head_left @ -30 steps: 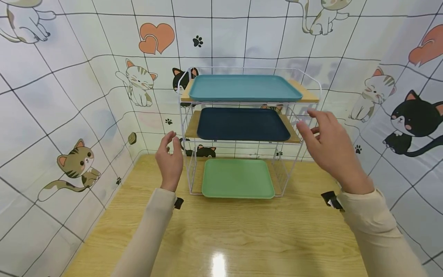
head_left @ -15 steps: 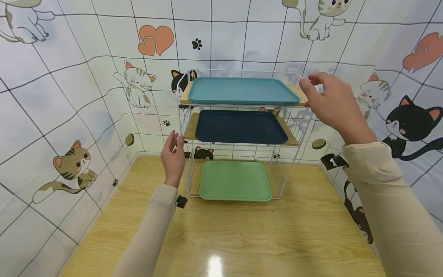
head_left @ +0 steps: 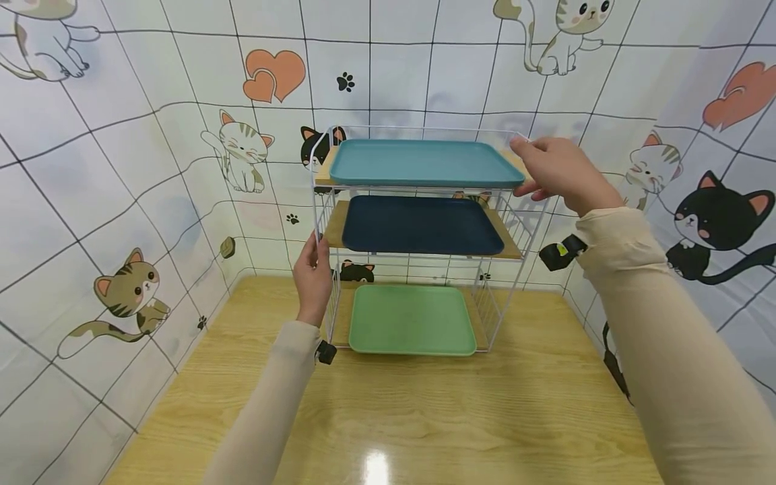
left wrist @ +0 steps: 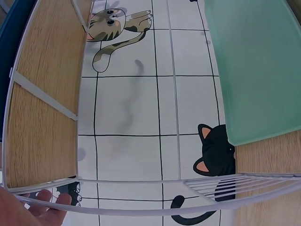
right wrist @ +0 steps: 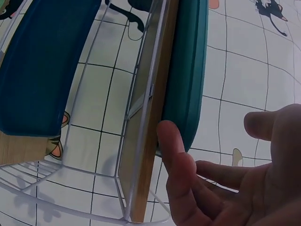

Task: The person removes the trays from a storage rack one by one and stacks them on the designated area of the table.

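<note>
A white wire rack with wooden shelves (head_left: 511, 241) stands at the back of the table. On it lie a teal tray (head_left: 424, 163) on top, a navy tray (head_left: 422, 225) in the middle and a green tray (head_left: 413, 320) at the bottom. My left hand (head_left: 313, 279) holds the rack's left side frame at middle-shelf height; in the left wrist view its fingers (left wrist: 54, 214) curl behind the white wire. My right hand (head_left: 560, 170) is at the teal tray's right front corner, thumb above and fingers lower. In the right wrist view the thumb (right wrist: 261, 126) stands apart from the tray.
The wooden table (head_left: 394, 411) extends in front of the rack. A white gridded wall covering (head_left: 400, 74) with cat prints encloses the back and sides.
My left hand has moved right onto the rack's side frame. My right hand has risen from middle-shelf height and moved left to the teal tray's corner. The trays keep their places.
</note>
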`<move>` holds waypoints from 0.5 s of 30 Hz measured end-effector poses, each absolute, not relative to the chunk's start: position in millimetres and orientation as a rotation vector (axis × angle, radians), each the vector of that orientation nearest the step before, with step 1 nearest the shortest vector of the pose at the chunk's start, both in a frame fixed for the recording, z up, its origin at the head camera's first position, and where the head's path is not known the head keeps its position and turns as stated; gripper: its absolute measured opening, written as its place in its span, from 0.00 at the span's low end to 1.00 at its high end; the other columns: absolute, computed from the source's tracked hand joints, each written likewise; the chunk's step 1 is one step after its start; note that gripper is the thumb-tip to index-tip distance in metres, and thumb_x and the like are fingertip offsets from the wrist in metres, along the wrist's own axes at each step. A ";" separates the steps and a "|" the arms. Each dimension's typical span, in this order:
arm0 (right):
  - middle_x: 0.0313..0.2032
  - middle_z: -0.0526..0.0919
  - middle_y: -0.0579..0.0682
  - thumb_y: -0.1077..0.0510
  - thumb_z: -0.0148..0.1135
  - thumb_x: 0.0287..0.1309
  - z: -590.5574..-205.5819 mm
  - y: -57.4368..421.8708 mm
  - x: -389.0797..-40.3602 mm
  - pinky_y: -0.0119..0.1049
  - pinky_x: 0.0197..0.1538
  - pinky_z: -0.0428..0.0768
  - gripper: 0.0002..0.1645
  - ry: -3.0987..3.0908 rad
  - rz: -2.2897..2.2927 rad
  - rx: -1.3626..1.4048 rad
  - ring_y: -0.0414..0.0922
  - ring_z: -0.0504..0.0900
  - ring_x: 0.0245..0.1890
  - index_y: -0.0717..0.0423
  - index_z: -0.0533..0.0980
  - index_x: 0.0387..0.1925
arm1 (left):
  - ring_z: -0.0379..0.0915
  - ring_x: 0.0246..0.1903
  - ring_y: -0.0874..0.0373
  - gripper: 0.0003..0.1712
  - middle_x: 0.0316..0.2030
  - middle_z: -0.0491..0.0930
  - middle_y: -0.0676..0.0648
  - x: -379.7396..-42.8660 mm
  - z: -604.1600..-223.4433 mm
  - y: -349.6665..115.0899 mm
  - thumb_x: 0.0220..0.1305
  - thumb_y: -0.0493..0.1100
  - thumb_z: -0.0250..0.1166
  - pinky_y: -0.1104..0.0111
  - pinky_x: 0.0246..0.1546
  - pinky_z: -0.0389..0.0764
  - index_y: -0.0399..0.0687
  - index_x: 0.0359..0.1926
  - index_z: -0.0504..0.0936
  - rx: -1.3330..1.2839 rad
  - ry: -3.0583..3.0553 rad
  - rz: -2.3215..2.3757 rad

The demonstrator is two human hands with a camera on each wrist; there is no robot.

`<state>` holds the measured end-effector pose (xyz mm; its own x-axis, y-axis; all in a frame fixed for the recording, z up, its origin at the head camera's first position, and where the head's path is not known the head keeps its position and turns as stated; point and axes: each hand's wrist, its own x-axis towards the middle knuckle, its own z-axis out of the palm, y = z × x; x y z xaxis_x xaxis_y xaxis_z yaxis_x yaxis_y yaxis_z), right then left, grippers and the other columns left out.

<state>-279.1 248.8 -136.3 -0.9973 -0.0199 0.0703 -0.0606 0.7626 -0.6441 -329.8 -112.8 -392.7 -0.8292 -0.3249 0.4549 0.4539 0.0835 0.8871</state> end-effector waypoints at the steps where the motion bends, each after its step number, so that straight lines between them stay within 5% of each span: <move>1: 0.74 0.62 0.66 0.22 0.34 0.69 -137.0 248.9 -281.7 0.30 0.39 0.82 0.58 -2.908 1.083 0.069 0.35 0.88 0.36 0.61 0.47 0.81 | 0.79 0.58 0.52 0.28 0.62 0.81 0.43 -330.2 -392.7 -112.8 0.79 0.51 0.55 0.67 0.50 0.76 0.48 0.74 0.71 -0.128 -1.804 -1.800; 6: 0.68 0.69 0.68 0.24 0.33 0.71 -141.8 250.6 -293.0 0.32 0.40 0.85 0.57 -2.945 1.209 0.101 0.34 0.87 0.35 0.63 0.48 0.80 | 0.81 0.46 0.60 0.25 0.61 0.81 0.42 -332.4 -393.5 -112.7 0.80 0.47 0.56 0.76 0.25 0.70 0.48 0.73 0.72 -0.109 -1.804 -1.777; 15: 0.69 0.65 0.73 0.33 0.36 0.77 -154.6 243.4 -307.4 0.33 0.43 0.86 0.49 -2.863 1.478 0.089 0.34 0.87 0.32 0.62 0.42 0.82 | 0.83 0.53 0.45 0.24 0.54 0.84 0.38 -331.9 -392.3 -110.7 0.79 0.42 0.56 0.76 0.24 0.68 0.51 0.72 0.74 -0.058 -1.811 -1.763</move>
